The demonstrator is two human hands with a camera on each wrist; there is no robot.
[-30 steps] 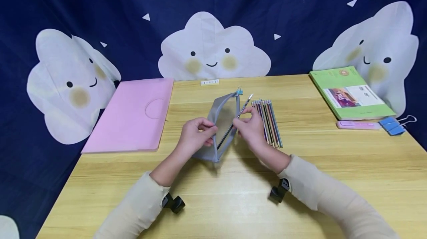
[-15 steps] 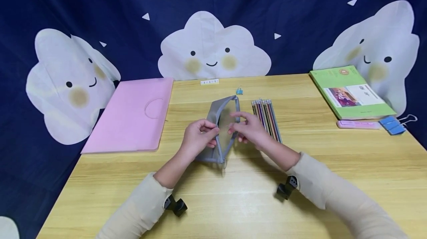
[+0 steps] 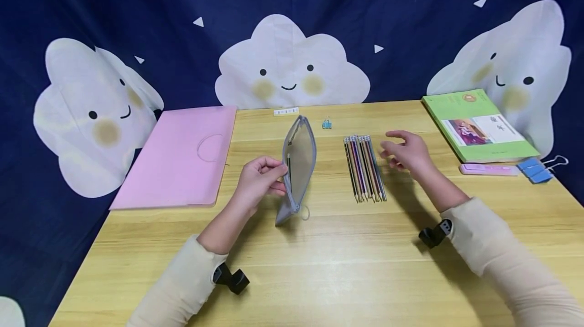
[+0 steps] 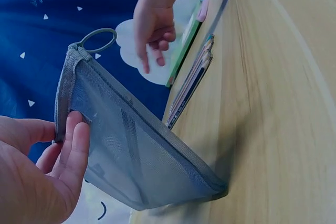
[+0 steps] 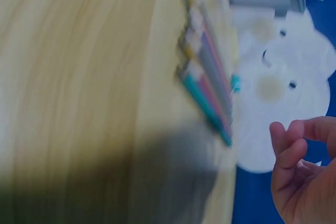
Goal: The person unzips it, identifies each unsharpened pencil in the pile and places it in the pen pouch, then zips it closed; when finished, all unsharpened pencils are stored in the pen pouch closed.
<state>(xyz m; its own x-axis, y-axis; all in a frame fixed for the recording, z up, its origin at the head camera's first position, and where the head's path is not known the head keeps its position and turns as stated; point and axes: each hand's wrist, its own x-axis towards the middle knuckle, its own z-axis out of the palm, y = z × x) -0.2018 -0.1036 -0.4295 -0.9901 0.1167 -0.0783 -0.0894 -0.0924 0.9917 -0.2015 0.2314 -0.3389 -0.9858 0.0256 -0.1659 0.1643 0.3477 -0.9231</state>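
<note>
My left hand (image 3: 260, 180) pinches one edge of a grey mesh zip pencil pouch (image 3: 302, 165), whose mouth gapes toward the right. Inside it a dark pencil (image 3: 289, 172) shows in the head view; in the left wrist view dark stick shapes appear through the mesh (image 4: 134, 137). My right hand (image 3: 407, 152) hovers just right of a row of several pencils (image 3: 363, 167), fingers loosely bent and nothing between them. Those pencils lie side by side on the table, sharpened ends toward me. The right wrist view is blurred and shows the same pencils (image 5: 207, 72) beside the hand (image 5: 304, 171).
A pink folder (image 3: 182, 159) lies at the left. Behind the pouch are a small blue binder clip (image 3: 326, 123) and a white strip (image 3: 286, 111). At the right lie a green book (image 3: 479, 126), a pink highlighter-like item (image 3: 488, 169) and a larger blue binder clip (image 3: 535, 170).
The right hand let go of a pencil inside the pouch, then moved right past the pencil row. The left hand keeps its grip, and the pouch has turned more upright.
</note>
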